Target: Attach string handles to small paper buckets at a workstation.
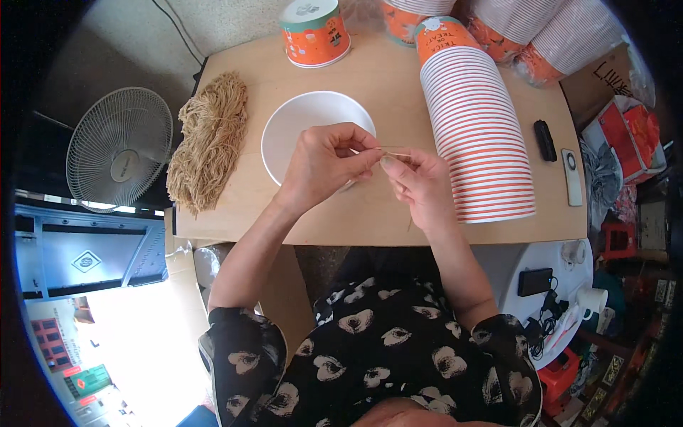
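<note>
My left hand (331, 158) is closed, its thumb and fingertips pinching one end of a thin tan string (395, 154). My right hand (423, 183) also pinches the string, its fingertips almost meeting those of the left. Both hands are held over the table's front half. Beneath and behind my left hand is a white-lined paper bucket (292, 121), its mouth facing up toward me. A thick bundle of tan strings (208, 142) lies to its left. On the right, a long nested stack of paper buckets (480, 135) with white and orange rims lies on its side.
An orange and green paper bucket (316, 39) stands upside down at the table's back. Plastic-wrapped bucket stacks (569, 43) fill the far right corner. A black object (545, 140) and a white remote (571, 176) lie near the right edge. A fan (121, 149) stands left of the table (341, 226).
</note>
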Motion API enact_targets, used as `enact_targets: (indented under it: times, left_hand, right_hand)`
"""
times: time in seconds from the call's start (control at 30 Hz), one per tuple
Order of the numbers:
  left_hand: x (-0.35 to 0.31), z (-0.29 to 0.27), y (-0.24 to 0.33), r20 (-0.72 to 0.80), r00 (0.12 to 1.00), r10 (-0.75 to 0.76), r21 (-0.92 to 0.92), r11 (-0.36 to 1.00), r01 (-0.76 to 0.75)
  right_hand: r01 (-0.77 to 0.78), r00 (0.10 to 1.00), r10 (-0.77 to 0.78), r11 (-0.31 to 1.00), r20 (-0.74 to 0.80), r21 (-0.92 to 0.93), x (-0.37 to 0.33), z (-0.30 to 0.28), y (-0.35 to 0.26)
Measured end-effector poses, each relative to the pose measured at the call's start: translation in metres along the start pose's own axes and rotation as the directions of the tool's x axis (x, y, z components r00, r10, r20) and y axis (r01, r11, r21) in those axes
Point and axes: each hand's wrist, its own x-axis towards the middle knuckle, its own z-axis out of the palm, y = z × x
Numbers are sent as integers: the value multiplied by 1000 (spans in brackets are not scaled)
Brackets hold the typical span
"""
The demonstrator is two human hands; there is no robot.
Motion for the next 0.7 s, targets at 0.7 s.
enact_targets:
  times: [0.7]
  left_hand:
    - [-10, -5, 0, 54, 998, 26, 28, 999, -28]
  right_hand:
    - [-63, 998, 60, 966, 19, 252, -1, 1, 7]
